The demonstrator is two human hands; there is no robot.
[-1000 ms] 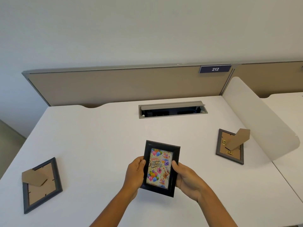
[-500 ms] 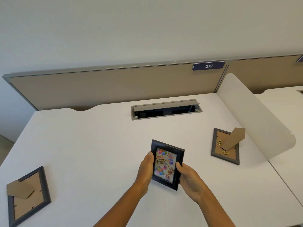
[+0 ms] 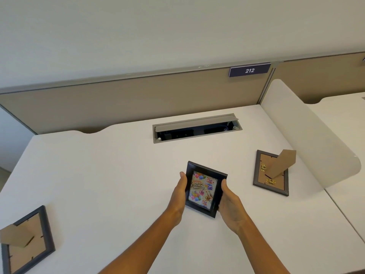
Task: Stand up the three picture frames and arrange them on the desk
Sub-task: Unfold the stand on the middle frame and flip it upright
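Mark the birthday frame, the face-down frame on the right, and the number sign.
birthday frame (image 3: 202,189): head view, on the balloon picture behind the glass.
face-down frame on the right (image 3: 261,179): head view, on its brown backing board.
number sign (image 3: 249,70): head view, on the digits 212.

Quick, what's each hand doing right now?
Left hand: holding the left edge of the birthday picture frame.
Right hand: holding the frame's right edge.

Single head-worn wide-angle view, looking forward and steeply down across the desk (image 3: 110,175) from its near edge toward the rear partition (image 3: 138,101) and wall. Both forearms enter from the bottom edge; the hands sit close, low in the centre. No second view to compare.
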